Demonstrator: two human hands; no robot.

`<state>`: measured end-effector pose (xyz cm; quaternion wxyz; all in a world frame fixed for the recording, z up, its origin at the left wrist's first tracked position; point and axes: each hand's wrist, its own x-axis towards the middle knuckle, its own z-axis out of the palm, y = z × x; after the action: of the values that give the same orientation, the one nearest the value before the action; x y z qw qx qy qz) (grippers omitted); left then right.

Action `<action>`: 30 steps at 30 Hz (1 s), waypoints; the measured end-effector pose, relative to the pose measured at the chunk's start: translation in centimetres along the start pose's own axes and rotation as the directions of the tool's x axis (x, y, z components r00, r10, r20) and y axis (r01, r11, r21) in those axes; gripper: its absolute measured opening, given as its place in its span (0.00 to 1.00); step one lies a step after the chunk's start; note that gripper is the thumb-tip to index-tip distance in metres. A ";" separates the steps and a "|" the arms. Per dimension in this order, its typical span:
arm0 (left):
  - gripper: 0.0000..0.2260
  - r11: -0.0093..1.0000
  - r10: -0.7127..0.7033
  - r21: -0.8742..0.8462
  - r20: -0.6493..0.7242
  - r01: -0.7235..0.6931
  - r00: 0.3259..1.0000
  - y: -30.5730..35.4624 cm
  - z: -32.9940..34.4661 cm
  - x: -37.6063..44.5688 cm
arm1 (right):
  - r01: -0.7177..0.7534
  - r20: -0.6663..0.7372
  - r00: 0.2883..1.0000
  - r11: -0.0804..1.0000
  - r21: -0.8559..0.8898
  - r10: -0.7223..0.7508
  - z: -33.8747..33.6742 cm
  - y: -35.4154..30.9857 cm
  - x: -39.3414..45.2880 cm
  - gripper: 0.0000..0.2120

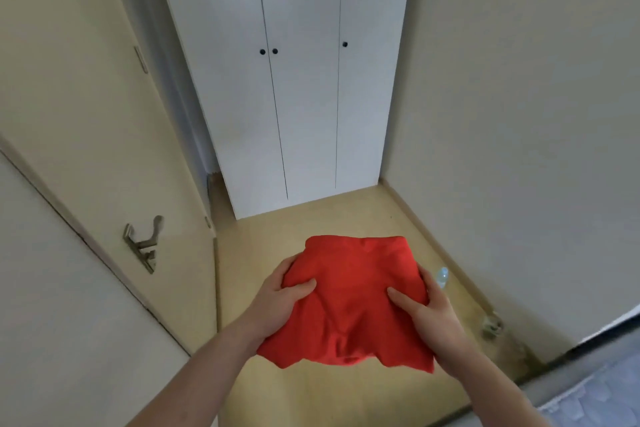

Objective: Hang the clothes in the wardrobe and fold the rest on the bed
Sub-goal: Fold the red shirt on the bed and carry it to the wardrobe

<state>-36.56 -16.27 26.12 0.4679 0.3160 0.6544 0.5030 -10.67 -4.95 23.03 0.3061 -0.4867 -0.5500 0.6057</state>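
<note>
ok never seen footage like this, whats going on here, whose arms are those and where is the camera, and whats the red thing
There is no machine here. The single picture comes from a wide-angle camera worn on a person's head, looking forward and down, so the arms belong to the wearer. The left hand and the right hand grip a folded red garment from either side, thumbs on top, holding it above the floor. Ahead stands a white wardrobe with all its doors closed. A cream door with a metal handle is on the left. A small pale object lies on the floor by the right wall; I cannot tell what it is.

fingers (426, 282) behind red cloth (349, 295), bed (595, 392) cropped
</note>
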 end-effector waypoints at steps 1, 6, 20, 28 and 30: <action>0.21 1.000 0.006 -0.012 -0.009 -0.006 1.000 0.9 -0.7 1.5 | 0.011 0.011 1.000 1.000 -0.003 -0.011 0.5 -1.0 1.9 0.35; 0.20 0.998 0.035 -0.057 -0.065 -0.039 0.997 5.2 -3.7 9.7 | 0.058 0.105 0.993 0.998 -0.009 -0.057 3.3 -5.8 12.1 0.33; 0.19 0.983 0.046 -0.152 -0.349 -0.105 0.936 16.2 -10.0 29.4 | 0.149 0.396 0.911 0.988 -0.051 -0.117 11.2 -18.5 40.4 0.35; 0.22 0.954 0.130 -0.174 -0.490 -0.243 0.862 21.4 -17.1 40.8 | 0.152 0.474 0.875 0.985 -0.080 -0.096 19.2 -24.6 53.5 0.35; 0.20 0.946 0.157 -0.175 -0.490 -0.273 0.857 23.0 -19.1 43.8 | 0.161 0.490 0.866 0.983 -0.093 -0.095 21.4 -26.4 56.8 0.36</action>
<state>-71.56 22.30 36.27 0.2703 0.1978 0.6433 0.6884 -54.08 44.14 32.37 0.1659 -0.3012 -0.6784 0.6492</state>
